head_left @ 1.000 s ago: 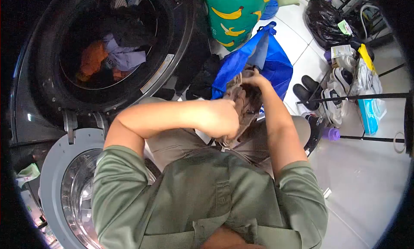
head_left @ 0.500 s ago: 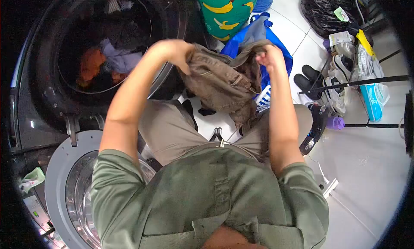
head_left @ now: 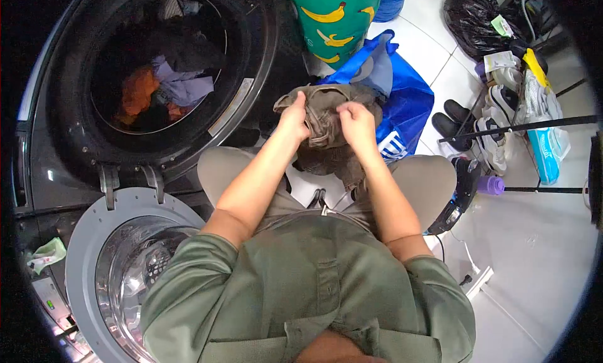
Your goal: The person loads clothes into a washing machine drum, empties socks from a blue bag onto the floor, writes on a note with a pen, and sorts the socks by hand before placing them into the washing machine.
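A brown garment (head_left: 326, 121) hangs bunched between my two hands, above my crossed legs. My left hand (head_left: 294, 121) grips its left side, thumb up. At its right, my right hand (head_left: 358, 125) has its fingers closed on the cloth. The lower folds of the garment droop toward the floor between my knees. Right behind it lies a blue bag (head_left: 408, 93), partly hidden by the cloth. Over to the left, a washing machine drum (head_left: 157, 61) stands open with orange, lilac and dark clothes (head_left: 182, 83) inside.
The machine's round door (head_left: 85, 262) hangs open at the lower left. A green banana-print bag (head_left: 314, 20) stands at the top. To the right are black slip-on shoes (head_left: 447, 124), sneakers on a rack (head_left: 521, 137), a black plastic bag (head_left: 471, 23) and a purple bottle (head_left: 491, 185).
Both hands have come closer together. The garment, spread wide between them half a second ago, is now gathered into a bunch. Earlier it was down by the blue bag.
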Demonstrator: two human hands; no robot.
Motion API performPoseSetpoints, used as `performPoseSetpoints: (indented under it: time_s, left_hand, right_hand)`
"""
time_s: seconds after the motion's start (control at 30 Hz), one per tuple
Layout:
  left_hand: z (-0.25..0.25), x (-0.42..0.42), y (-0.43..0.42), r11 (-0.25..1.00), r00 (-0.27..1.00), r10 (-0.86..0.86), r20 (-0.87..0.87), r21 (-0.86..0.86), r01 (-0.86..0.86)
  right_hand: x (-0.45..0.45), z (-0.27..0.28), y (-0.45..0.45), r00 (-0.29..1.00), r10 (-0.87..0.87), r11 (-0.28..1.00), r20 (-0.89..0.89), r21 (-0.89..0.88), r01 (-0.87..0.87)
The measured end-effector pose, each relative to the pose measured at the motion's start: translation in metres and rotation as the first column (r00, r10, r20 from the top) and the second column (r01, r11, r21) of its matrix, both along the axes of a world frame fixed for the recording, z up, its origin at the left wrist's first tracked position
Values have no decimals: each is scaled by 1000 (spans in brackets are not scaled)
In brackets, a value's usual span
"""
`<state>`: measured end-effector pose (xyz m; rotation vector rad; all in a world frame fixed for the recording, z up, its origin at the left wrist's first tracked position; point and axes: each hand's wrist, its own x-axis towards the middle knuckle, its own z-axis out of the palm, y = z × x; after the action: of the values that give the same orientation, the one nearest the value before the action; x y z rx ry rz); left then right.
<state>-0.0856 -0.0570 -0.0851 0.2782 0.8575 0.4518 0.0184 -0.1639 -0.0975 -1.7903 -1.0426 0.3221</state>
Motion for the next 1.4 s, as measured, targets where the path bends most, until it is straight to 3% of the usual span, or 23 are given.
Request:
performPoseSetpoints:
  time_s: [0.1, 0.2, 0.23, 0.33, 0.43, 0.47, 0.5, 0.53, 0.6, 0.63, 0.67, 0.73, 0.77, 0.8, 0.83, 0.87, 0.93, 1.07, 1.17, 1.23, 1.27, 1.3, 1.4]
  left_hand:
    - [25, -3, -7, 963, 989, -29, -147, 261, 67]
    - [22, 2, -6, 863, 962, -54, -267, 473, 180]
    - [20, 2, -13, 790, 960, -23, -278, 583, 188]
    - [20, 2, -20, 476, 936, 34, -351, 829, 293]
    - [26, 4, -28, 338, 916, -27, -400, 859, 384]
    - [29, 7, -35, 350, 943, -66, -325, 878, 327]
    - [35, 7, -41, 270, 906, -88, -415, 865, 423]
    - [42, 5, -47, 186, 858, -96, -504, 838, 513]
    - [36, 5, -59, 64, 761, -65, -646, 758, 649]
    - [39, 3, -61, -29, 713, -25, -701, 714, 700]
    - [51, 0, -60, 10, 655, -65, -753, 656, 755]
    - [34, -5, -59, -21, 767, -13, -642, 767, 642]
    - [38, -6, -61, 5, 807, 22, -591, 807, 591]
    - [29, -3, -56, 108, 886, -45, -462, 879, 464]
    - [43, -1, -59, 205, 909, -10, -417, 889, 410]
    - [60, 4, -60, 291, 931, 29, -364, 894, 341]
    - [66, 12, -66, 217, 783, 32, -621, 770, 601]
    - [65, 4, -102, -65, 656, 83, -750, 653, 755]
    - [59, 8, -97, 76, 828, 57, -558, 829, 554]
    - [47, 20, -68, 378, 941, -21, -337, 869, 320]
    - [92, 10, -45, 337, 813, -26, -582, 760, 555]
    - [88, 14, -21, 601, 939, 9, -343, 753, 269]
    - [135, 1, 38, 839, 1000, -12, -9, 545, 15]
  right_hand:
    - [-9, -29, -3, 884, 112, 993, -453, 20, -116]
    - [-22, -1, -2, 974, -97, 992, -202, 64, 112]
    - [-25, 6, 1, 991, -135, 954, 2, 272, 129]
    - [-18, 11, 4, 989, -75, 971, 124, 233, 44]
    - [-16, 13, 4, 972, -73, 978, -223, 175, 114]
    - [-18, 8, 5, 901, -90, 955, -423, 220, 199]
    - [-22, 4, 16, 525, 169, 867, -834, 380, 324]
    - [-14, -9, 22, 337, 226, 922, -914, 313, 230]
    - [-3, -46, 30, 321, 337, 902, -885, 401, 159]
    - [15, -77, 43, 784, 303, 939, -542, 310, -149]
    - [33, -109, 56, 977, 212, 967, 25, 139, -213]
    - [35, -49, 52, 767, 228, 938, 600, -348, -6]
    - [35, -32, 51, 916, 274, 845, 292, -528, -84]
    - [38, 16, 58, 828, 560, 530, 41, -786, -319]
    - [40, 22, 65, 801, 598, 462, -35, -801, -380]
    - [40, 17, 67, 821, 570, 527, 4, -769, -362]
    - [38, 1, 65, 900, 428, 691, 79, -670, -270]
    - [28, -35, 63, 949, 312, 735, 38, -643, -216]
    - [32, -42, 61, 935, 338, 663, -107, -679, -317]
    - [42, -24, 54, 894, 367, 646, -256, -622, -443]
    - [48, 1, 43, 851, 387, 656, -354, -542, -525]
    - [55, 36, 27, 785, 431, 697, -445, -388, -603]
    - [77, 138, -39, 571, 700, 714, -429, 440, -545]
